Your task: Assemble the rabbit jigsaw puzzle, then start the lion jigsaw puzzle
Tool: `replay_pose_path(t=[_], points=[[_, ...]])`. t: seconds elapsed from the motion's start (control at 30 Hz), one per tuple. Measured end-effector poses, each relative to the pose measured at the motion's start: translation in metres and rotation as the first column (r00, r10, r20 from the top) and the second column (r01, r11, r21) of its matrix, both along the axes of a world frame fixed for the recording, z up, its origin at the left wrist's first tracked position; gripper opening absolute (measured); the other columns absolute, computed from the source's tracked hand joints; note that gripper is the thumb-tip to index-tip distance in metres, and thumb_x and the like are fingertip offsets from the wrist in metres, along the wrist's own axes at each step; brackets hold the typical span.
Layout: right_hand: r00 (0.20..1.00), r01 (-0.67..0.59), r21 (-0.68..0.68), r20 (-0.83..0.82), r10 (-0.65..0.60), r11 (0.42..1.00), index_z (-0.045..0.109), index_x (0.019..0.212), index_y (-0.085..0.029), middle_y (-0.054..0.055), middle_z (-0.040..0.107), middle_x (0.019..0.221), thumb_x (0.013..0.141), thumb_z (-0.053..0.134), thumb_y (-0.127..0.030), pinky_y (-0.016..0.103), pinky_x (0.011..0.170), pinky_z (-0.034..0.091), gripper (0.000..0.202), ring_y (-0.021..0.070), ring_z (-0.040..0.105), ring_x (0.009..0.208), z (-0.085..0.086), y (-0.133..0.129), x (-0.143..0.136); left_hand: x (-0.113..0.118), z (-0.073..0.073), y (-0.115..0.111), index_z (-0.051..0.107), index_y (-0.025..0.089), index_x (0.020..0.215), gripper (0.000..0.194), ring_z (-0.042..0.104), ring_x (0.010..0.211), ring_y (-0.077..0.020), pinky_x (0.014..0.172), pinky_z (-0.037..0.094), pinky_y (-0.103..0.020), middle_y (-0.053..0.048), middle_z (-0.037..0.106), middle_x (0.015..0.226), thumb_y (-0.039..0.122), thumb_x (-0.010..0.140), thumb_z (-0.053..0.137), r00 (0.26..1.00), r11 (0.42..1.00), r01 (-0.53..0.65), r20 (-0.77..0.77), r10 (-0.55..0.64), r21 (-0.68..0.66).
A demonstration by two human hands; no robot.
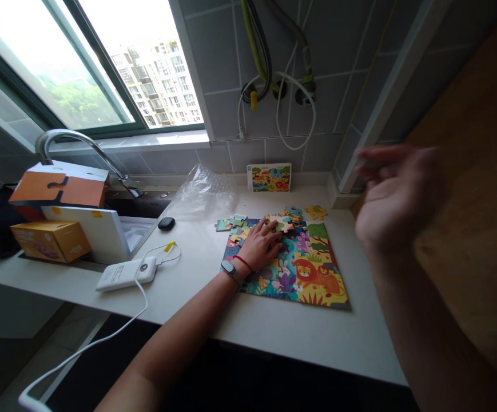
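Observation:
My left hand lies flat on a partly joined jigsaw puzzle on the white countertop, fingers spread. The lions, purple plants and a tree show at its right and front. Loose puzzle pieces lie along the puzzle's back edge, some overlapping it near my fingertips. My right hand is raised in the air to the right of the puzzle, apart from it. Its fingers look curled but are smeared by motion, so I cannot tell whether anything is in them.
A puzzle box with a picture leans against the back wall. Bubble wrap lies beside the sink. On the left are a white power bank with a cable, a black oval object, cardboard boxes and a tap.

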State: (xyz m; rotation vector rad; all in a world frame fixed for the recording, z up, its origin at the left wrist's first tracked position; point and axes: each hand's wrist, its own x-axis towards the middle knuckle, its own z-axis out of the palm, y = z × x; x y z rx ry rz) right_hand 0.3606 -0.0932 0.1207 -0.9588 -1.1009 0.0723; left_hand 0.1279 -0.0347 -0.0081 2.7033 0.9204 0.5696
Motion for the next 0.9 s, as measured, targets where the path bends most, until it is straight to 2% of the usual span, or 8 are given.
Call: replay_pose_path(t=[0.1,0.2,0.3,0.37,0.47,0.63,0.8,0.9], points=[[0.981,0.091,-0.241,0.187,-0.046,0.966,0.074,0.091,-0.019,0.008,0.074,0.093,0.098,0.062,-0.043,0.041,0.085,0.057,0.028,0.0248,0.07,0.092,-0.051,0.02,0.0,0.0,-0.003,0.001,0.068,0.023,0.138,0.04,0.036,0.154,-0.0358,0.125,0.037,-0.054,-0.007,0.05,0.161,0.037,0.102,0.06,1.0,1.0,0.006,0.013,-0.006,0.0],[0.894,0.197,-0.427,0.448,0.017,0.882,0.076,0.087,-0.021,0.012,0.075,0.099,0.09,0.065,-0.036,0.047,0.098,0.053,0.018,0.0293,0.068,0.102,-0.109,0.036,0.007,0.0,-0.005,0.003,0.067,0.021,0.138,0.041,0.041,0.151,-0.0368,0.123,0.039,-0.056,-0.01,0.051,0.16,0.037,0.101,0.061,1.0,1.0,-0.011,0.018,0.011,0.002],[0.838,0.202,-0.507,0.532,0.119,0.838,0.078,0.093,-0.022,0.013,0.076,0.11,0.085,0.067,-0.03,0.048,0.105,0.051,0.016,0.0306,0.066,0.112,-0.142,0.041,0.013,0.0,-0.005,0.004,0.068,0.022,0.137,0.04,0.045,0.148,-0.0385,0.12,0.042,-0.059,-0.009,0.053,0.159,0.038,0.1,0.061,0.999,0.999,-0.036,0.009,0.036,0.004],[0.81,0.193,-0.523,0.563,0.166,0.83,0.078,0.09,-0.023,0.012,0.076,0.111,0.086,0.066,-0.029,0.049,0.108,0.049,0.014,0.0307,0.066,0.114,-0.148,0.041,0.015,0.0,-0.006,0.005,0.069,0.022,0.136,0.04,0.047,0.146,-0.039,0.118,0.043,-0.059,-0.01,0.054,0.157,0.038,0.1,0.062,0.998,0.998,-0.057,0.013,0.057,0.003],[0.773,0.189,-0.533,0.599,0.21,0.825,0.079,0.086,-0.024,0.012,0.075,0.114,0.088,0.065,-0.031,0.049,0.11,0.047,0.015,0.0304,0.065,0.117,-0.145,0.038,0.014,-0.002,-0.006,0.006,0.07,0.023,0.134,0.038,0.052,0.141,-0.0378,0.116,0.044,-0.059,-0.011,0.057,0.155,0.04,0.101,0.061,0.996,0.996,-0.089,0.031,0.089,0.008],[0.722,0.218,-0.558,0.644,0.252,0.801,0.084,0.104,-0.024,0.013,0.074,0.126,0.092,0.062,-0.031,0.053,0.117,0.042,0.025,0.0317,0.062,0.127,-0.148,0.036,0.014,-0.006,-0.007,0.01,0.071,0.022,0.132,0.038,0.053,0.139,-0.0371,0.116,0.045,-0.058,-0.013,0.058,0.153,0.038,0.098,0.063,0.988,0.99,-0.139,0.072,0.138,0.013],[0.68,0.227,-0.563,0.676,0.285,0.795,0.077,0.126,-0.021,0.014,0.071,0.137,0.095,0.057,-0.033,0.056,0.119,0.04,0.039,0.0329,0.059,0.134,-0.153,0.037,0.017,-0.011,-0.01,0.019,0.064,0.021,0.141,0.045,0.055,0.136,-0.0352,0.117,0.043,-0.056,-0.013,0.062,0.149,0.034,0.098,0.061,0.979,0.984,-0.177,0.105,0.175,0.01],[0.663,0.239,-0.558,0.691,0.286,0.795,0.077,0.124,-0.02,0.015,0.072,0.135,0.096,0.056,-0.032,0.057,0.118,0.042,0.038,0.033,0.06,0.132,-0.147,0.035,0.016,-0.014,-0.011,0.024,0.067,0.018,0.133,0.039,0.057,0.133,-0.0354,0.117,0.044,-0.055,-0.013,0.067,0.141,0.034,0.098,0.06,0.973,0.979,-0.205,0.111,0.203,0.013]])
